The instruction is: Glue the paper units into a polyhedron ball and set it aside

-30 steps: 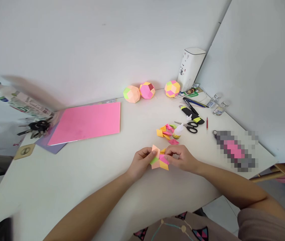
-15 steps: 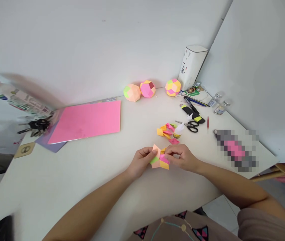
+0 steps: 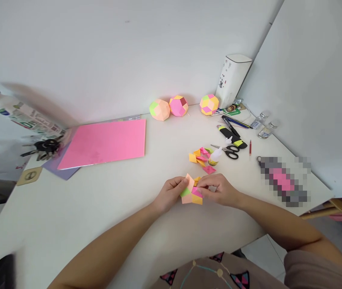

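Observation:
Between my hands is a folded paper model (image 3: 192, 196) with peach, green, pink and yellow-orange faces. My left hand (image 3: 171, 193) grips its left side, thumb over the peach face. On the opposite side my right hand (image 3: 217, 190) pinches the model near its pink and yellow parts; those fingertips partly cover the paper. Just beyond my hands lie several folded paper pieces (image 3: 201, 157) in yellow, pink and green. Beside them stands a small white glue bottle (image 3: 214, 156) with a yellow label.
Three finished paper balls (image 3: 160, 110) line the wall. Scissors (image 3: 231, 152), a black-and-yellow cutter (image 3: 231, 137), pens (image 3: 237, 122) and small glass jars (image 3: 267, 129) lie to the right. Pink paper sheets (image 3: 104, 143), keys (image 3: 46, 147) and a green-capped bottle (image 3: 23, 110) are left.
The camera view has shifted slightly. My right fingers have moved a little on the paper model, and my left hand keeps its grip.

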`<state>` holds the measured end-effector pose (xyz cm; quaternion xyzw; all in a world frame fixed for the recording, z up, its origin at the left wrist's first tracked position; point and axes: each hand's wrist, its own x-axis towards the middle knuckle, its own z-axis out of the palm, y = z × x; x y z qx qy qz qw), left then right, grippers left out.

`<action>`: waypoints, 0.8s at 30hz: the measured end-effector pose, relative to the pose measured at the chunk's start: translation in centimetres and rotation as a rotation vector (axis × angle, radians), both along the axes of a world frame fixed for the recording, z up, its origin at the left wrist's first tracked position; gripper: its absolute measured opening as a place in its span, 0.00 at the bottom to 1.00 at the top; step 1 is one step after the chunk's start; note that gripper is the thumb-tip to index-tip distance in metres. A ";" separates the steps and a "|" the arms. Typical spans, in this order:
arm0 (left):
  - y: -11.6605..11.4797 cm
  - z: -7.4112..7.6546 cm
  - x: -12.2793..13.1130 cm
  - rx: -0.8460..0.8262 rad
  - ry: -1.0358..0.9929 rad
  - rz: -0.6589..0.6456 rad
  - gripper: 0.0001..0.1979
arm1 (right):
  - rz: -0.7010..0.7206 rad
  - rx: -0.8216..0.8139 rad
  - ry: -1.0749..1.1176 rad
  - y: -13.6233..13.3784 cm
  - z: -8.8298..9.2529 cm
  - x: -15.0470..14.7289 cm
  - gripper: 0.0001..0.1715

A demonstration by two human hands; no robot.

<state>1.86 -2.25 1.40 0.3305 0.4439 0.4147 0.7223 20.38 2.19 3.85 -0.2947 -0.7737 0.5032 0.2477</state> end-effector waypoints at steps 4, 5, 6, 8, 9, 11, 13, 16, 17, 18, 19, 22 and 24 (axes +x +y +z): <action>-0.1 -0.1 0.0 0.017 0.027 0.001 0.20 | 0.001 0.063 0.024 0.0 0.1 -0.1 0.15; -0.1 -0.1 0.0 0.017 0.037 0.005 0.20 | 0.000 0.076 0.028 -0.1 0.1 -0.2 0.15; -0.1 -0.2 0.0 0.013 0.042 0.012 0.20 | 0.000 0.087 0.032 -0.1 0.1 -0.2 0.16; -0.1 -0.3 0.0 -0.003 0.041 0.025 0.19 | -0.006 0.110 0.034 -0.2 0.0 -0.2 0.17; -0.1 -0.4 0.0 -0.008 0.041 0.028 0.20 | -0.011 0.121 0.030 -0.2 0.0 -0.2 0.17; -0.1 -0.4 0.0 -0.003 0.048 0.027 0.20 | -0.021 0.133 0.020 -0.3 -0.1 -0.1 0.16; -0.1 -0.4 0.0 0.008 0.058 0.021 0.21 | -0.026 0.132 0.016 -0.3 -0.2 -0.1 0.16; 0.0 -0.4 0.0 0.010 0.054 0.020 0.20 | -0.027 0.125 0.020 -0.3 -0.3 -0.1 0.14; 0.0 -0.4 0.0 0.007 0.050 0.020 0.20 | -0.029 0.123 0.024 -0.3 -0.3 -0.1 0.14; -0.1 -0.4 0.0 0.004 0.046 0.020 0.20 | -0.029 0.117 0.027 -0.3 -0.3 -0.1 0.13; -0.1 -0.4 0.0 0.003 0.043 0.018 0.19 | -0.029 0.108 0.029 -0.3 -0.4 -0.1 0.13; -0.1 -0.4 -0.1 0.003 0.046 0.007 0.19 | -0.026 0.059 0.024 -0.3 -0.3 0.0 0.13; 0.0 -0.4 -0.2 -0.002 0.034 -0.003 0.19 | -0.024 0.012 0.019 -0.3 -0.2 0.0 0.13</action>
